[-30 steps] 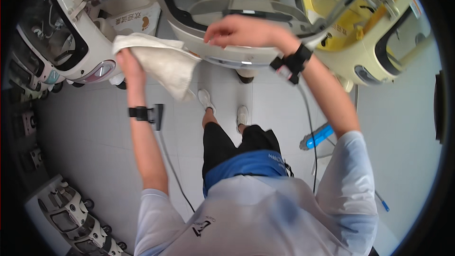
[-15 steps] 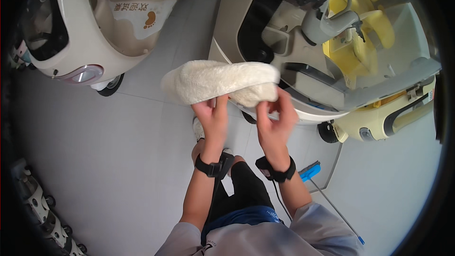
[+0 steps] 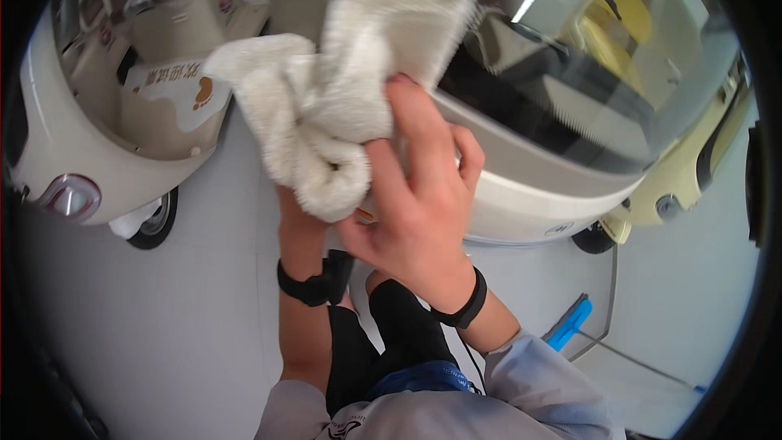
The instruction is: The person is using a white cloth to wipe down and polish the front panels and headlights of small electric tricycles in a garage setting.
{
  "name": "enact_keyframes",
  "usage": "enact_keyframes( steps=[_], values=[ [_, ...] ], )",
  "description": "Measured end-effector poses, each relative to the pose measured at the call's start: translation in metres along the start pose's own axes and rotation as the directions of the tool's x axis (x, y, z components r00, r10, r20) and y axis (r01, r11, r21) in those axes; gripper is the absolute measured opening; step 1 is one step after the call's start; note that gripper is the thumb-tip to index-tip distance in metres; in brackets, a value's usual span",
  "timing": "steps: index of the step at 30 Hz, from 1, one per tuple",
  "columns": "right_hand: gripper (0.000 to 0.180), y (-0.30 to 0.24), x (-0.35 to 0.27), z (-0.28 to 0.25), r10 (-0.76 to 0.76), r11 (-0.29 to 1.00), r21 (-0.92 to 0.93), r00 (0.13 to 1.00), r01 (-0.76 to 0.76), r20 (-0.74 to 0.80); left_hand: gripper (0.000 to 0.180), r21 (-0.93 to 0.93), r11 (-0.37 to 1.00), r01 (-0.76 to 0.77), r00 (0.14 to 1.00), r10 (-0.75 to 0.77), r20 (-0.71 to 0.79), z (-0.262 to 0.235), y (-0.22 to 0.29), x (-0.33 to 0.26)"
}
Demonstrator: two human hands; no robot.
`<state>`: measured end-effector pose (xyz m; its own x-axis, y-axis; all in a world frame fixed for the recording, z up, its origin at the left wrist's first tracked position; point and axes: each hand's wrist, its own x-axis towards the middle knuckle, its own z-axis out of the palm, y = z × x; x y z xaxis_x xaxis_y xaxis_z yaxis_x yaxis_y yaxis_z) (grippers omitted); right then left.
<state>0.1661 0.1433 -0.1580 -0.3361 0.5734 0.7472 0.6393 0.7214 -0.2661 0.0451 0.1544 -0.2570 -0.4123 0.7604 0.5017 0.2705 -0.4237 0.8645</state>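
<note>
A fluffy off-white cloth (image 3: 354, 57) hangs bunched and partly unfolded in front of me, raised above the floor. My right hand (image 3: 423, 187) is closed on its right side, with the fingers pressed into the pile and the thumb below. Behind the cloth's lower folds is my left hand (image 3: 300, 204); its fingers are hidden, so their grip does not show. A small orange bit peeks out by my right thumb, too small to name. Both wrists wear black straps with a small device.
A cream small vehicle (image 3: 122, 171) with an open footwell stands at the left. Close ahead on the right is a larger white vehicle (image 3: 521, 208) with a clear windshield. Beyond it is a pale yellow one (image 3: 652, 195). A blue-headed broom (image 3: 570, 322) lies near the right wall.
The cloth went from a flat folded pad to a loose, bunched shape and rose closer to me. My right hand moved left and up over it; my left hand slipped behind it. The view shifted.
</note>
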Motion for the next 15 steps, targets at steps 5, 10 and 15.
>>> enact_keyframes(
  steps=[5, 10, 15],
  values=[
    [0.023, 0.028, -0.064, 0.016, -0.046, 0.999, 0.003, 0.986, 0.047, -0.159, 0.062, 0.167, 0.975, -0.147, 0.985, 0.130, 0.111, 0.022, -0.028, -0.066],
    [0.021, 0.046, -0.131, 0.035, -0.142, 0.987, -0.095, 0.975, 0.126, -0.173, 0.061, 0.345, 0.907, -0.241, 0.962, 0.176, 0.208, 0.034, -0.042, -0.117],
    [0.031, 0.024, -0.137, 0.014, 0.063, 0.978, 0.205, 0.992, -0.039, -0.113, 0.061, 0.524, 0.791, -0.316, 0.938, 0.177, 0.299, 0.009, -0.018, -0.135]
  ],
)
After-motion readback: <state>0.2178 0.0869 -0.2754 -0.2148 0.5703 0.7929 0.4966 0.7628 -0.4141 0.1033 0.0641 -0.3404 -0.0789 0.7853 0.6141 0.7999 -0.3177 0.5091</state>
